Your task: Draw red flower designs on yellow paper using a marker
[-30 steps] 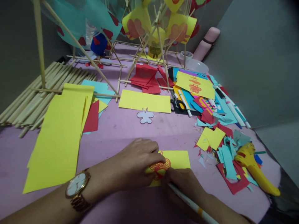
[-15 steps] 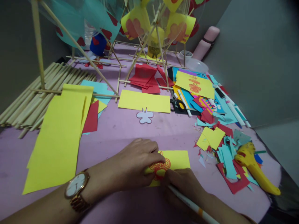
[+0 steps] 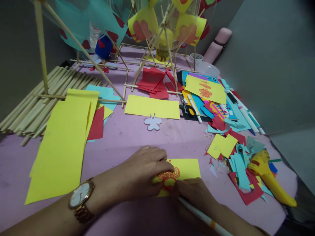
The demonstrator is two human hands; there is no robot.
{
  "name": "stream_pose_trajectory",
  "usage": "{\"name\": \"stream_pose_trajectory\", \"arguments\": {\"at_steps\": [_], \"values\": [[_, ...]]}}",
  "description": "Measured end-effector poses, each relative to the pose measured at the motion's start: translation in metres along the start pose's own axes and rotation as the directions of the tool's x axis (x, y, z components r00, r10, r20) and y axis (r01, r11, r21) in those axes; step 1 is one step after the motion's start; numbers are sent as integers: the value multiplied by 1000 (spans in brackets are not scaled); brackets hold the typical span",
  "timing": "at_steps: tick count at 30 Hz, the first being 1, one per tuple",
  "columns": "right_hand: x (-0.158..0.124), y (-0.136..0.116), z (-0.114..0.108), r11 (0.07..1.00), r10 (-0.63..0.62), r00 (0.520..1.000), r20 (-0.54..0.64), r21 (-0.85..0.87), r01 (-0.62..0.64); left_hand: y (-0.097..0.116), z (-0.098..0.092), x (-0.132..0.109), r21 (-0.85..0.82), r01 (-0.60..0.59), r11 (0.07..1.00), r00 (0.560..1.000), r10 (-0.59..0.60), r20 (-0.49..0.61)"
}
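A small yellow paper strip [image 3: 187, 167] with an orange-red flower drawing [image 3: 169, 174] lies on the pink table [image 3: 128, 137] near me. My left hand [image 3: 141, 172], with a wristwatch [image 3: 80, 196] on the wrist, presses its curled fingers down on the strip's left part. My right hand [image 3: 194, 195] grips a white marker [image 3: 204, 219] with its tip at the lower edge of the drawing.
Large yellow sheets [image 3: 61, 147] lie at left beside a pile of wooden sticks [image 3: 36, 101]. A yellow rectangle [image 3: 152, 106] and a white flower template [image 3: 153, 123] lie ahead. Scissors [image 3: 185, 108], markers, paper scraps and a yellow glue gun [image 3: 268, 178] sit at right. A stick frame with paper panels [image 3: 159, 29] stands behind.
My right hand has shifted the marker tip slightly down and left along the drawing. My left hand stays pressed on the strip.
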State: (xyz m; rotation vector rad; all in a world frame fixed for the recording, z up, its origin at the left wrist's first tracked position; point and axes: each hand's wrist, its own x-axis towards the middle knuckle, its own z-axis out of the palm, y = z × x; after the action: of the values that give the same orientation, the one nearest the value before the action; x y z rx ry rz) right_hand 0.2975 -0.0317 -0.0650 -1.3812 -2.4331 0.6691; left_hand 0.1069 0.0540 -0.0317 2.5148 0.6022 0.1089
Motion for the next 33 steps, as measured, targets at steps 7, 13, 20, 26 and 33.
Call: {"name": "stream_pose_trajectory", "arguments": {"at_steps": [7,13,20,26,33], "values": [[-3,1,4,997,39,999,-11,63,-39,1,-1,0,1,1,1000,1000,-1,-5],[-6,2,4,996,94,996,-6,1,-94,2,-1,0,12,1,1000,1000,-1,1],[-5,-2,2,993,102,994,-42,70,-98,1,-1,-1,9,-7,1000,1000,7,-23],[-5,-5,-2,980,138,986,-88,158,-123,1,-1,0,13,-3,1000,1000,4,-30],[-5,-5,-4,976,142,982,-121,181,-119,0,1,-1,18,0,1000,1000,0,-16]]}}
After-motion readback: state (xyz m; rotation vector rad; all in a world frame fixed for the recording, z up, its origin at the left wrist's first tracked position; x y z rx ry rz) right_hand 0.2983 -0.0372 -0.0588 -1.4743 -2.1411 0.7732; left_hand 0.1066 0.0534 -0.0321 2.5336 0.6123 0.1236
